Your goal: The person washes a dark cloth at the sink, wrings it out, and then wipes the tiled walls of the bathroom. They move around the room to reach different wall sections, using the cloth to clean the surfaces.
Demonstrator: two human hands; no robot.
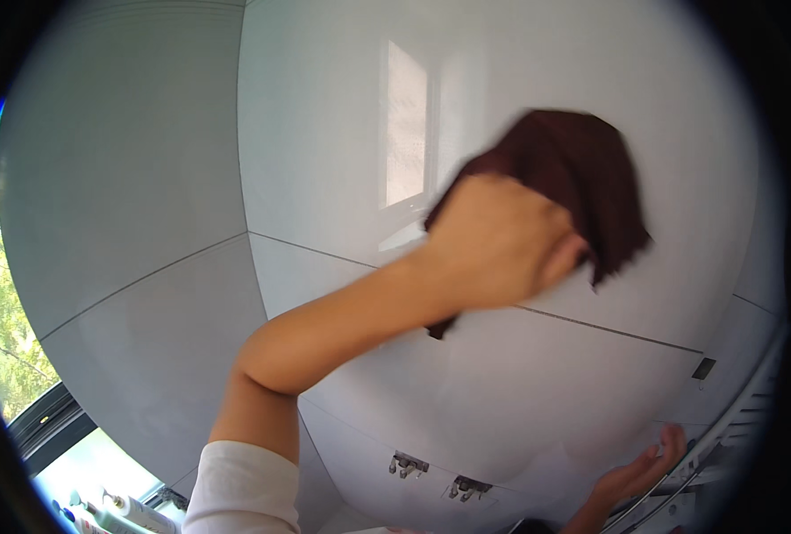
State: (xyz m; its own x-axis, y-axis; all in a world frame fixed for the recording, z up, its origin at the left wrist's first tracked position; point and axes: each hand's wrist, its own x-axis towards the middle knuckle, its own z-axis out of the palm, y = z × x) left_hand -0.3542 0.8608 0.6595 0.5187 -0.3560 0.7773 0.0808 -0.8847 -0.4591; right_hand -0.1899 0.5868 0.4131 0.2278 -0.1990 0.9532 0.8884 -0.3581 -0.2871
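My left hand (500,238) is closed round a dark maroon cloth (582,169) and presses it against the large pale wall panel (324,116). The cloth spreads above and to the right of the fingers, and a small corner of it shows below the wrist. Some blur covers the hand and cloth. Low on the right, my right hand (637,472) is raised with its fingers stretched out and nothing in them, beside a pale curved rail (734,414). Whether it touches the rail I cannot tell.
Two small metal wall fittings (409,465) sit low on the wall. A small dark plate (703,368) is at the right. Several bottles (137,512) stand by a dark-framed window (52,418) at lower left. Thin dark joints divide the wall panels.
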